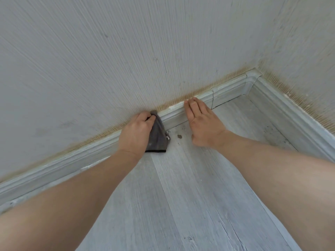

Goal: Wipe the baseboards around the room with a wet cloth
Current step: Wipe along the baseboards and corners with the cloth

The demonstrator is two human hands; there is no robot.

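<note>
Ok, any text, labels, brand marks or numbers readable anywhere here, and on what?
None. No writing shows on the grey cloth, the baseboard, the wallpaper or the floor.

Pale wood-look plank floor point(181, 196) — dark crumbs point(179, 136) and specks near the baseboard point(54, 171).

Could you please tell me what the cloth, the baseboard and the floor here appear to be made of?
The dark grey cloth gripped by the left hand looks like soft microfibre fabric: it drapes and has a stitched black hem. The pale grey moulded baseboard seems plastic or wrapped wood, with printed grain and a separate corner cap. The light grey plank floor looks like matt laminate or vinyl.
</note>
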